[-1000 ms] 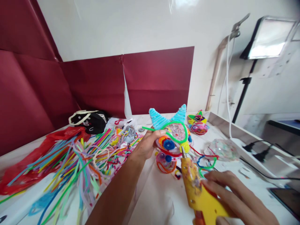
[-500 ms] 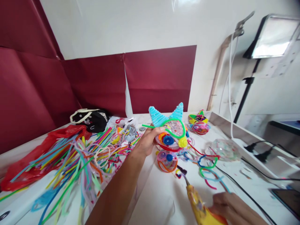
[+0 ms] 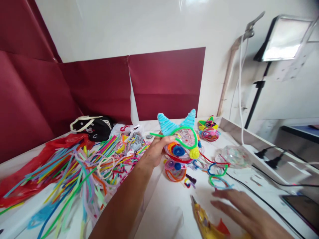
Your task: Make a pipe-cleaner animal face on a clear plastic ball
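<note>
My left hand point(image 3: 157, 150) is closed round a pipe-cleaner animal figure point(image 3: 186, 138), held up over the table. The figure has a clear, glittery body, light blue pointed ears, a blue coil eye and a yellow coil. A green pipe cleaner point(image 3: 191, 146) is looped on its front, its straight end sticking out left past my thumb. At the lower right, a yellow hot glue gun point(image 3: 203, 219) lies on the table, nozzle pointing away. My right hand point(image 3: 240, 209), slightly blurred, is beside it with fingers stretched out and holds nothing.
Loose pipe cleaners point(image 3: 82, 179) spread over a red plastic bag point(image 3: 15, 179) at left. A smaller decorated ball point(image 3: 175, 172) sits below the held figure, another figure point(image 3: 209, 132) behind. A clear plastic piece point(image 3: 235, 156), black cable point(image 3: 264, 202) and phone point(image 3: 302, 212) lie right.
My right hand has let go of the hot glue gun and opened, and the gun now rests lower on the table. My left hand still holds the figure in nearly the same place.
</note>
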A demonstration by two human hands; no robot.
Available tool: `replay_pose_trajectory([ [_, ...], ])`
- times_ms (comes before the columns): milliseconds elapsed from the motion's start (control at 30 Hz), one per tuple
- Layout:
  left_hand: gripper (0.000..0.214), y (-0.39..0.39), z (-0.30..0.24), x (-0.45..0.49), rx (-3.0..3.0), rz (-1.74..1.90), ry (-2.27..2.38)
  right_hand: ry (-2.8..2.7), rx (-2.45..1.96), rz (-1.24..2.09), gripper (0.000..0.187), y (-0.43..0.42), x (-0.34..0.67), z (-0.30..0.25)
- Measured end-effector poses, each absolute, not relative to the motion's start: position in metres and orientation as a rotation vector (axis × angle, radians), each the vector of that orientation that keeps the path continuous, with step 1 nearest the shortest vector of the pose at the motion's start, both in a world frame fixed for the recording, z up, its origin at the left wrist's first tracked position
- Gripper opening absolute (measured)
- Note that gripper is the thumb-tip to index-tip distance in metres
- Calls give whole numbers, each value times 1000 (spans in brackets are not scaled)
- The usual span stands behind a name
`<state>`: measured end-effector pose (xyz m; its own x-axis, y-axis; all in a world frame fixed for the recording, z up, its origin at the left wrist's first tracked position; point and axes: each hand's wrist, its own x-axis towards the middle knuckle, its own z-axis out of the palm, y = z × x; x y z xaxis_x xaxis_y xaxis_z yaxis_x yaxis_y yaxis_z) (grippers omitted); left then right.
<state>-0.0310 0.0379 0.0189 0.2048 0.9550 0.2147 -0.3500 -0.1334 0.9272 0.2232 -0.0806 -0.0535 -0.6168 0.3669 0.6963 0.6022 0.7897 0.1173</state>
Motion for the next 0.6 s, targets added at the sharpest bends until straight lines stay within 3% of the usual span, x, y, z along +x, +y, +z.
replay_pose_trajectory([
  [200,29,31,23,-26,1202,1274,705,-2101,-813,-579,39,-71,190,0],
  [600,25,27,24,-23,1242,1249,671,-2082,-835,-834,46,-49,172,1],
])
